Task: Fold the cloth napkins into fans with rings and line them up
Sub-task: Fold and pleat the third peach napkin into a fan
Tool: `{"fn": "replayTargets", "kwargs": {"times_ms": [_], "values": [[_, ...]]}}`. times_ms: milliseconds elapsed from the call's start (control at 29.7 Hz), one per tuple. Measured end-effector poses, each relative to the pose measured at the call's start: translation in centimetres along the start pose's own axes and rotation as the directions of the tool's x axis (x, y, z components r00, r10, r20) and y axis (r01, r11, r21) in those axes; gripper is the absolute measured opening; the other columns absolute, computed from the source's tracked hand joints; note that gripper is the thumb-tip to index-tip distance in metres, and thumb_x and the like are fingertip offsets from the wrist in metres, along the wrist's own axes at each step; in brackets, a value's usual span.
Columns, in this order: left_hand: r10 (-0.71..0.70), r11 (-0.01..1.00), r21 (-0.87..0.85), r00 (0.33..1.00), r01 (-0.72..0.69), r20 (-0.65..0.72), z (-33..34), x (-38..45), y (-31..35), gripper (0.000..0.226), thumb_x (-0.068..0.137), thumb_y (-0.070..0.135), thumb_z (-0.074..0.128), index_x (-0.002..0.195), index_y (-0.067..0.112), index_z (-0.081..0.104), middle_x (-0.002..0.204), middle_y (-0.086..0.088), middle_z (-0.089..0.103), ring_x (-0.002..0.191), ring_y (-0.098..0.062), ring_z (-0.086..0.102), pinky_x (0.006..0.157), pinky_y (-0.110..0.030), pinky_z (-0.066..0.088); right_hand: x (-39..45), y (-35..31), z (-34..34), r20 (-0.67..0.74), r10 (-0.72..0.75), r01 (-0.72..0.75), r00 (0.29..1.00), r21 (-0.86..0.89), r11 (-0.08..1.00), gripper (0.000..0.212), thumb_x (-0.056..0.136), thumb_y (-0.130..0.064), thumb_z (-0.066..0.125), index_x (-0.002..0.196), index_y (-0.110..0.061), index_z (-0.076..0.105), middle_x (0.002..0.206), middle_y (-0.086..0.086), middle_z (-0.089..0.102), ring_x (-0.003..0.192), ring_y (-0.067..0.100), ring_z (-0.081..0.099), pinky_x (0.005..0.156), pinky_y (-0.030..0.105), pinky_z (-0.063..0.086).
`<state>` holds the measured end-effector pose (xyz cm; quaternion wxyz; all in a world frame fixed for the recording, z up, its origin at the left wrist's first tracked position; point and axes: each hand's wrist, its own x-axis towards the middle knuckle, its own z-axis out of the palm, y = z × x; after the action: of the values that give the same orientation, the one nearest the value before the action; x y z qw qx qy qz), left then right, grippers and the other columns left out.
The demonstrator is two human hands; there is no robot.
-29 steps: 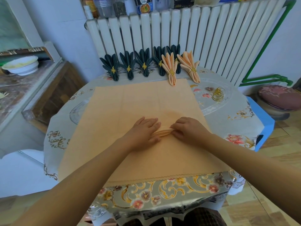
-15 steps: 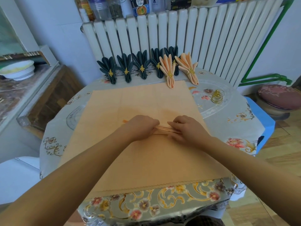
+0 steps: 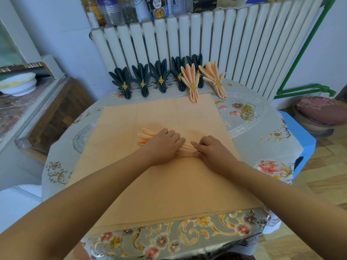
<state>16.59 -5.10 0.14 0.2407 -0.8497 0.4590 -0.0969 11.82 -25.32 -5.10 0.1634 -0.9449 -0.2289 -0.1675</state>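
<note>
Left hand [image 3: 165,145] and right hand [image 3: 211,151] both grip pleated peach napkin [image 3: 185,149] at table centre — pleat ends fan out left of left hand. Napkin lies on large peach cloth [image 3: 159,184] spread over floral table [image 3: 272,147]. Far edge: 5 dark fan napkins [image 3: 161,79] in row, 2 peach fan napkins [image 3: 191,81] overlapping right end — all with gold rings. Loose gold rings [image 3: 247,111] right of cloth. White radiator [image 3: 206,44] behind.
</note>
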Motion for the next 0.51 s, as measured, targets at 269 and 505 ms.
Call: {"fn": "replayTargets", "kwargs": {"times_ms": [269, 505], "values": [[-0.226, 0.822, -0.534, 0.974, 0.196, 0.011, -1.9, 1.4, -1.2, 0.029, 0.089, 0.039, 0.061, 0.113, 0.024, 0.070, 0.101, 0.000, 0.067, 0.100, -0.019, 0.057, 0.084, -0.031, 0.036, 0.3, 0.9, -0.6, -0.132, 0.108, -0.102, 0.985, 0.051, 0.993, 0.027, 0.079, -0.017, 0.061, 0.099, -0.004, 0.073, 0.071, 0.011, 0.059, 0.066, 0.032, 0.058, 0.061, 0.032, 0.045], [-0.384, 0.764, -0.537, 0.921, 0.358, 0.067, -4.5, 6.1, -1.1, 0.025, 0.087, 0.043, 0.062, 0.108, 0.033, 0.071, 0.104, 0.006, 0.070, 0.100, -0.017, 0.057, 0.083, -0.030, 0.032, 1.1, 4.4, -3.0, -0.157, 0.221, -0.215, 0.963, 0.053, 0.975, 0.031, 0.077, -0.023, 0.063, 0.100, -0.006, 0.074, 0.077, 0.011, 0.063, 0.070, 0.032, 0.058, 0.067, 0.031, 0.038]]}}
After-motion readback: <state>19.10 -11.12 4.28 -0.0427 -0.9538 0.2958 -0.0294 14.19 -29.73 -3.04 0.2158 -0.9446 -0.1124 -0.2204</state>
